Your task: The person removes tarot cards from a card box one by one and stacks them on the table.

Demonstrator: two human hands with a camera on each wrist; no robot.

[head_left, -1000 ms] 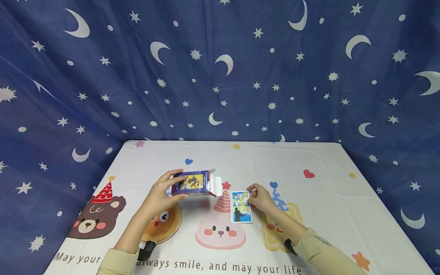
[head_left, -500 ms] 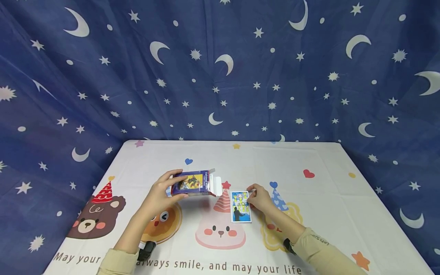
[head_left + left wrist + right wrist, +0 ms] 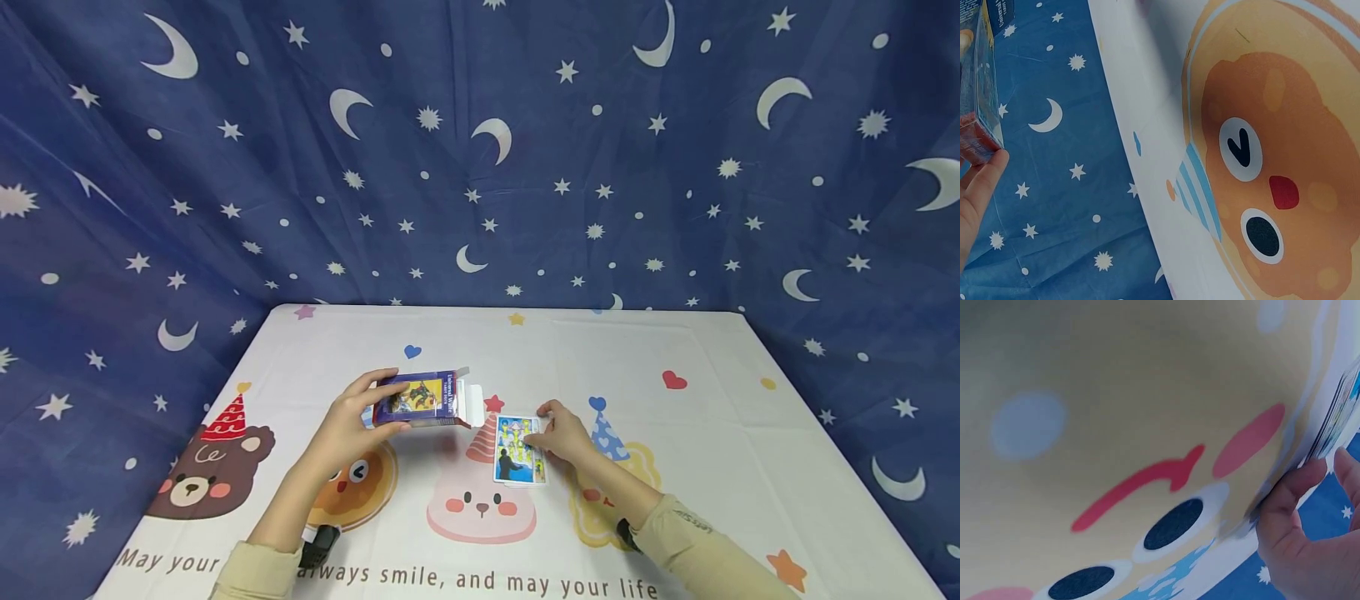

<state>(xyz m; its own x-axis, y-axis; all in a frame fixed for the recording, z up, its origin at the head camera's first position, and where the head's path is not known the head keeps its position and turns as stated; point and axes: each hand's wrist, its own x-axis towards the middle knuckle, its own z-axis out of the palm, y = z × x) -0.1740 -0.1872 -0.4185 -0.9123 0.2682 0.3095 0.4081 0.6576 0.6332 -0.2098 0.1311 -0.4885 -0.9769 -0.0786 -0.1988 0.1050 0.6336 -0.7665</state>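
My left hand [image 3: 358, 417] grips a blue-purple tarot card box [image 3: 417, 397] with a picture on its face. The box lies on its side in the air over the table, and its white end flap [image 3: 472, 406] stands open toward the right. In the left wrist view, a fingertip supports the box's red-edged corner [image 3: 979, 140]. My right hand [image 3: 564, 433] is at the right edge of a small stack of tarot cards [image 3: 1337, 415], its thumb lying on the top card [image 3: 519, 452]. That card sits askew, uncovering a strip of the card beneath on the right.
A white tablecloth [image 3: 720, 467] with cartoon animals and lettering covers the table. Behind and at the sides hangs a blue curtain [image 3: 420, 208] with moons and stars. Black wrist cameras [image 3: 321, 546] sit under both forearms.
The top card has slid left over the stack, pushed by my right thumb, which has moved further onto it. The left hand and the box stay where they were.
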